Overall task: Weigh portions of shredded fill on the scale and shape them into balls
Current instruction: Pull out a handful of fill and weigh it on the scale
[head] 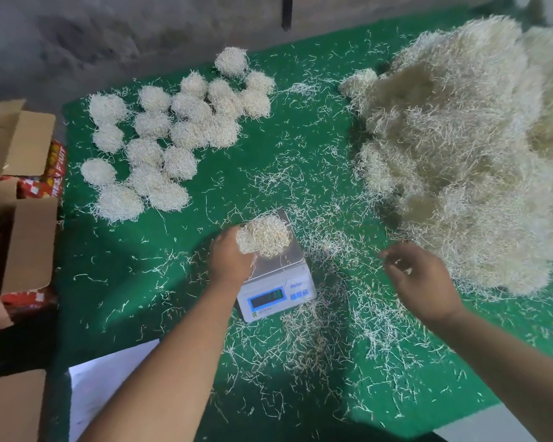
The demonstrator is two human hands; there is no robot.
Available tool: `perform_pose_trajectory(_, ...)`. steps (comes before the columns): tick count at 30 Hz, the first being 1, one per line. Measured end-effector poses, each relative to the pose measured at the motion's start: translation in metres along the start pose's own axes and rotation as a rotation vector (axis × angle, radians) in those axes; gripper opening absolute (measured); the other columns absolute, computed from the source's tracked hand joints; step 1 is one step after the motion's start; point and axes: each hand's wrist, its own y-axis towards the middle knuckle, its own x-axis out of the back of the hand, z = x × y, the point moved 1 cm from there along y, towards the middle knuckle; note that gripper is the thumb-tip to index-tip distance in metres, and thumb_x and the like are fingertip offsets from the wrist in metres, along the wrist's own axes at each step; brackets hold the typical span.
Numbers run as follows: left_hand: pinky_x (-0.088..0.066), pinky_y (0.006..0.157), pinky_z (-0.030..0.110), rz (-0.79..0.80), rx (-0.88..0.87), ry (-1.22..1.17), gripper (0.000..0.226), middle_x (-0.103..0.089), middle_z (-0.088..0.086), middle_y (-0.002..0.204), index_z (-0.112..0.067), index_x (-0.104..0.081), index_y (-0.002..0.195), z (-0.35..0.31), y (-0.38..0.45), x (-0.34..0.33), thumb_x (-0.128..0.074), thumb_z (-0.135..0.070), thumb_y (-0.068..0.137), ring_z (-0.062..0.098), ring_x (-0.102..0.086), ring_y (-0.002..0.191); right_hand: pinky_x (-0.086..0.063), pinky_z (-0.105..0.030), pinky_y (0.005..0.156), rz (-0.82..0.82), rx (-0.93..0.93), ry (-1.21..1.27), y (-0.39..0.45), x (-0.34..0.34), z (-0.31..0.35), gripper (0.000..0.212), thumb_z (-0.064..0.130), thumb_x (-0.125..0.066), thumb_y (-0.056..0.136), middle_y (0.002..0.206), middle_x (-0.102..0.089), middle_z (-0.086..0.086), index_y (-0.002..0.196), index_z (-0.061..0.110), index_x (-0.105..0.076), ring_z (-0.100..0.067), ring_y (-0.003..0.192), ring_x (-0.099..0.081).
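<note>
One pale, perhaps loose portion (264, 235) on scale (276, 275).

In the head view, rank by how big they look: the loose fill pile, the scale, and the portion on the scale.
1. Fill pile, by far.
2. Scale.
3. Portion, held by the left hand, looks somewhat smaller than the scale.

Scale (276, 279) readout blurred — fill pile (479, 148) cut off.

Counts on the green worktop (300, 148)

One scale (276, 275) near the front edge carrying one portion of fill (264, 236); one large heap of shredded fill (470, 154) along the right edge; roughly twenty finished balls (173, 135) toward the back-left corner; two hands.
</note>
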Motion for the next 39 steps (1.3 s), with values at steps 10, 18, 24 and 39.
perform_pose_trajectory(10, -0.047, 0.081, 0.02, -0.171, -0.013, -0.114, 0.065, -0.067, 0.003, 0.126, -0.016, -0.062, 0.133, 0.0, -0.045, 0.054, -0.09, -0.038, 0.079, 0.025, -0.064, 0.114, -0.055, -0.011, 0.067, 0.146, 0.198, 0.001, 0.013, -0.027, 0.066, 0.028, 0.023, -0.066, 0.101, 0.097, -0.07, 0.024, 0.104, 0.05, -0.065, 0.006, 0.092, -0.065)
perform_pose_trajectory(18, -0.044, 0.049, 0.014, -0.016, -0.046, -0.287, 0.029, -0.07, -0.007, 0.074, -0.033, -0.067, 0.094, -0.047, -0.138, 0.105, -0.067, -0.008, 0.08, -0.003, -0.062, 0.061, -0.052, -0.021, 0.064, 0.461, 0.632, -0.001, -0.01, -0.083, 0.176, 0.029, 0.045, -0.073, 0.097, 0.084, -0.067, 0.016, 0.124, 0.039, -0.067, -0.006, 0.07, -0.066)
perform_pose_trajectory(24, -0.05, 0.049, 0.031, -0.021, 0.0, -0.319, 0.015, -0.073, -0.012, 0.078, -0.041, -0.068, 0.097, -0.054, -0.184, 0.118, -0.07, -0.03, 0.087, 0.003, -0.064, 0.057, -0.058, -0.04, 0.062, 0.565, 0.624, 0.1, -0.02, -0.083, 0.184, 0.007, 0.031, -0.072, 0.101, 0.078, -0.073, 0.005, 0.1, 0.024, -0.072, -0.01, 0.064, -0.071)
perform_pose_trajectory(39, -0.038, 0.054, 0.028, -0.083, 0.105, -0.047, 0.039, -0.071, 0.002, 0.077, -0.025, -0.072, 0.106, -0.09, -0.191, 0.106, -0.049, -0.053, 0.09, 0.017, -0.053, 0.05, -0.061, -0.03, 0.066, 0.392, 0.313, 0.259, -0.015, 0.009, 0.145, 0.009, 0.022, -0.074, 0.1, 0.088, -0.078, 0.01, 0.091, 0.023, -0.078, -0.007, 0.069, -0.07)
